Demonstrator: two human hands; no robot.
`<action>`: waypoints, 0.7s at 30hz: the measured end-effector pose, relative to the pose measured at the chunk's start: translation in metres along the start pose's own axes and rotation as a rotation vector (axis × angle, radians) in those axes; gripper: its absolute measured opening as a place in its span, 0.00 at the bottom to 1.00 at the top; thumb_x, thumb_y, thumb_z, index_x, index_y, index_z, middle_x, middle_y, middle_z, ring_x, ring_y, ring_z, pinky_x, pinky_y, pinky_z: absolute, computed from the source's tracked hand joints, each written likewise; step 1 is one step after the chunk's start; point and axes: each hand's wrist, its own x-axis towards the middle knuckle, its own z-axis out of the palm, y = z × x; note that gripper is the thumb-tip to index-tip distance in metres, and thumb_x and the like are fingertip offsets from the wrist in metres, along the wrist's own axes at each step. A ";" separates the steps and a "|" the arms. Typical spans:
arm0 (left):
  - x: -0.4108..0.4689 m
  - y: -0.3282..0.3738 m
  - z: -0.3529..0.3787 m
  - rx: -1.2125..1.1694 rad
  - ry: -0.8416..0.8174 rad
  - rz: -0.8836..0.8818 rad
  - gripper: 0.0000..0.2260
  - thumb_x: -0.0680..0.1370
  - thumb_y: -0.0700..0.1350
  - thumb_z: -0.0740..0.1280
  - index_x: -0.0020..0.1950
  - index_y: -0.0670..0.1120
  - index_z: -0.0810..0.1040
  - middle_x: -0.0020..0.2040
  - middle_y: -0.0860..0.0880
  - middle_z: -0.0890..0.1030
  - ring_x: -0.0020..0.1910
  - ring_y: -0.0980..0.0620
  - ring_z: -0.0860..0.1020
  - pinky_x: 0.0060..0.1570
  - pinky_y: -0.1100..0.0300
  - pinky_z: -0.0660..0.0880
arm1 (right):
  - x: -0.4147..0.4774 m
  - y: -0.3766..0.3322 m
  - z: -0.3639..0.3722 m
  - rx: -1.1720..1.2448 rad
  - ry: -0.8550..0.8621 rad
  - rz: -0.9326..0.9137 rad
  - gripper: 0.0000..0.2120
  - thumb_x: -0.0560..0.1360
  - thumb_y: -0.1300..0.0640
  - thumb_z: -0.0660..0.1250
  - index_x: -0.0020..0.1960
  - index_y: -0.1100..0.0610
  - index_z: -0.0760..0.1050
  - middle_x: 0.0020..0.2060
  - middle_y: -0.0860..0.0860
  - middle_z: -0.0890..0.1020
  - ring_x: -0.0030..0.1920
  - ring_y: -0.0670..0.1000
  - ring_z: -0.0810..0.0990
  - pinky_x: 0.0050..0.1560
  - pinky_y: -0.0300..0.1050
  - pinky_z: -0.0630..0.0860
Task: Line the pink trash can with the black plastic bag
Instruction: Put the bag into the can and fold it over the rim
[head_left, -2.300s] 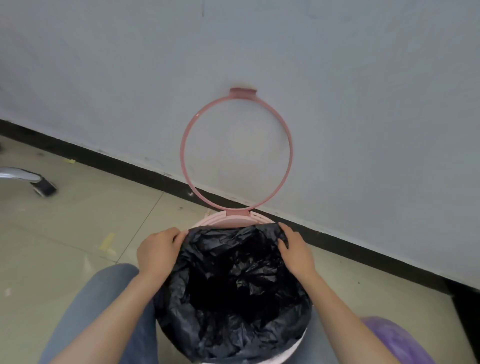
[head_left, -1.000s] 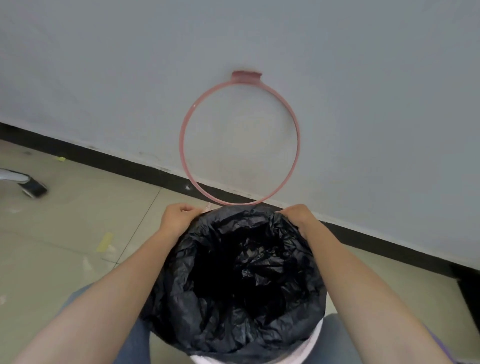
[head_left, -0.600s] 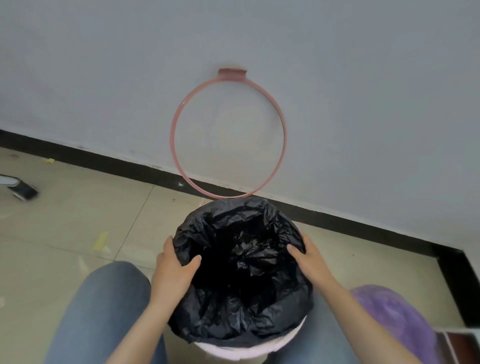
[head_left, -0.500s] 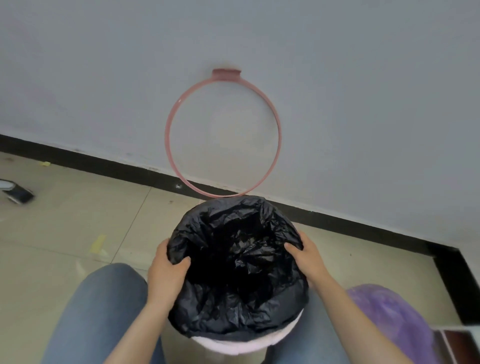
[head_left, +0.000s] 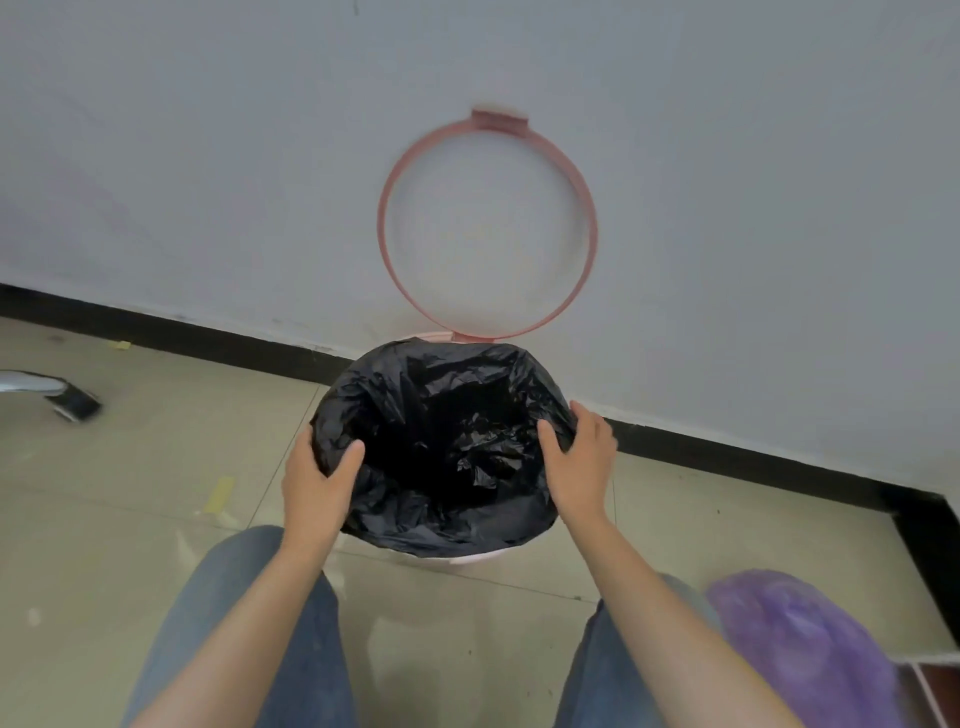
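Observation:
The black plastic bag is spread open inside the pink trash can and folded over its rim all round; only a pale sliver of the can shows at the near edge. The can's pink ring stands flipped up against the wall behind it. My left hand grips the bag's left edge, thumb inside the opening. My right hand holds the right edge the same way.
The can stands on a tiled floor by a grey wall with a black skirting. A purple bag lies at the lower right. A chrome chair foot sits at the far left. My jean-clad knees flank the can.
My hands slid from the far side of the rim to its left and right sides. The bag now covers the far rim too. The view pulled back from the can.

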 end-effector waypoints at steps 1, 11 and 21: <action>-0.006 -0.004 -0.002 0.013 -0.027 0.013 0.21 0.76 0.45 0.65 0.68 0.46 0.65 0.61 0.53 0.70 0.61 0.51 0.71 0.61 0.54 0.69 | -0.013 -0.001 -0.007 -0.058 0.045 -0.194 0.21 0.74 0.50 0.62 0.63 0.60 0.70 0.61 0.62 0.73 0.63 0.57 0.67 0.64 0.46 0.63; -0.041 -0.023 -0.004 -0.006 -0.203 -0.176 0.37 0.74 0.44 0.68 0.75 0.53 0.48 0.72 0.46 0.65 0.66 0.48 0.69 0.67 0.50 0.65 | -0.073 0.050 -0.016 -0.496 -0.067 -1.094 0.16 0.61 0.68 0.70 0.45 0.58 0.69 0.31 0.52 0.78 0.36 0.50 0.64 0.29 0.38 0.64; -0.039 -0.045 -0.023 0.027 -0.341 -0.274 0.42 0.71 0.37 0.72 0.75 0.50 0.49 0.71 0.41 0.67 0.69 0.44 0.67 0.65 0.51 0.65 | -0.079 0.073 -0.008 -0.755 -0.209 -1.107 0.09 0.59 0.66 0.64 0.36 0.55 0.69 0.27 0.48 0.74 0.34 0.49 0.61 0.33 0.40 0.56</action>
